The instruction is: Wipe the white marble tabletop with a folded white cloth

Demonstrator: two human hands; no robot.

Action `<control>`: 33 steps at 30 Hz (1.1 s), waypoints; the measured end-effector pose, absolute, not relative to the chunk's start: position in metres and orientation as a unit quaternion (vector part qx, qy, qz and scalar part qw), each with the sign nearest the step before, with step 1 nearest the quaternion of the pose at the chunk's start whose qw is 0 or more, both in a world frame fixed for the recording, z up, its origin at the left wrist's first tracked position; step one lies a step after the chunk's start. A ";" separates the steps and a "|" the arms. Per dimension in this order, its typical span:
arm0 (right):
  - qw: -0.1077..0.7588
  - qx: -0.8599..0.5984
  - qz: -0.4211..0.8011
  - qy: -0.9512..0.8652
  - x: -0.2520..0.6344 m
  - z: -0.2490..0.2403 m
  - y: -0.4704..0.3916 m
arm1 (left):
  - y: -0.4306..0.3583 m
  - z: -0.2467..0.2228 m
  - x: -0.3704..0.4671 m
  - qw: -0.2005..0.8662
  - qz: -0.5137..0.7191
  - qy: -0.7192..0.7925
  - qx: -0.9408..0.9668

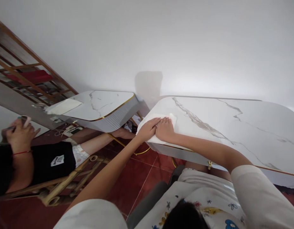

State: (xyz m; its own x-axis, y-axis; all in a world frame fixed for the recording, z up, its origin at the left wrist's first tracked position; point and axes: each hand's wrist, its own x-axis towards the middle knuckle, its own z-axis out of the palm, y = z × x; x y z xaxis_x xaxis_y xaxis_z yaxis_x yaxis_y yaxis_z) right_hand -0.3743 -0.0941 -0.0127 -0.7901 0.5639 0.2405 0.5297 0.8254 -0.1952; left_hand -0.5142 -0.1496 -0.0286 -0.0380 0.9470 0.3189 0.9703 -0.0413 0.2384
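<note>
Both hands rest side by side on a soft white cloth or tissue (173, 118) at the rounded left end of a white marble-patterned table (209, 117). My left hand (148, 129) lies with its fingers stretched toward the right, their tips meeting my right hand. Flat on the white material, my right hand (165, 129) has its fingers extended toward the wall. Neither hand visibly grips the cloth; its part beneath the palms is hidden. Below the tabletop, a gold knob (210, 165) shows on the table's front.
A second marble-patterned table (103, 101) with gold trim stands to the left, bearing a pale flat sheet (65, 106). Beside it a person (48, 159) sits on a bamboo chair (65, 184), holding a phone-like object. A wooden rack (25, 66) leans far left; the wall (185, 41) is behind.
</note>
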 end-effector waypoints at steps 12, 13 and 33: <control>0.185 -0.310 0.007 -0.933 -0.394 -0.016 0.016 | -0.033 -0.023 -0.532 0.000 -0.280 -0.683 -0.675; 0.185 -0.311 0.006 -0.932 -0.399 -0.016 0.027 | -0.022 -0.023 -0.536 0.002 -0.284 -0.681 -0.675; 0.211 -0.350 0.044 -0.912 -0.456 -0.019 0.156 | 0.106 -0.021 -0.584 -0.006 -0.298 -0.677 -0.673</control>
